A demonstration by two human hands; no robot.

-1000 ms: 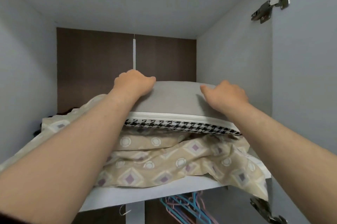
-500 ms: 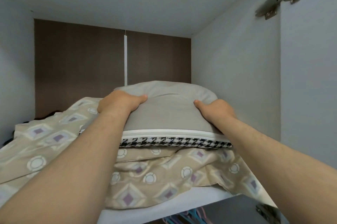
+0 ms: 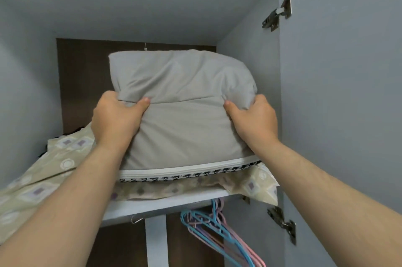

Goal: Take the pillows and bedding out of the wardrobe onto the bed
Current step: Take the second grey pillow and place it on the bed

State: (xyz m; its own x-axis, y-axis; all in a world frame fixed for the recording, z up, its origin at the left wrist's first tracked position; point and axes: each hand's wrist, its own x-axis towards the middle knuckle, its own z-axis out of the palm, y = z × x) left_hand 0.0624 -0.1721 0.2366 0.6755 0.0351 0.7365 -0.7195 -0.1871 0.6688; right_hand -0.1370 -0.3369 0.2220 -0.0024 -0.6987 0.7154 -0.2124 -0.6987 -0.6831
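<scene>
Patterned bedding (image 3: 43,177): beige sheet with diamond and circle print, spread over the left part of the wardrobe shelf (image 3: 165,203) and spilling past its front edge at the left; it also lies under the pillow and hangs off the shelf's right front corner.
Left hand (image 3: 115,121): fingers clamped on the pillow's left side, thumb pressed into the front face, the rest wrapped behind and out of sight.
Gray pillow (image 3: 185,103): tipped up on its lower edge near the shelf's front edge, right of centre, resting on the patterned bedding; a white zip band and houndstooth trim run along the bottom.
Right hand (image 3: 252,118): fingers gripping the pillow's right side, thumb bunching the fabric in front.
Hangers (image 3: 208,225): blue and pink, hanging below the shelf's front edge.
Door hinges (image 3: 276,14): on the open door at right.
Step in hand: lifting the first pillow off the shelf; still in the wardrobe.
Next move: likely draw it toward the body, clear of the front edge, without dragging the sheet along, then turn to the bed, which is not in view.
</scene>
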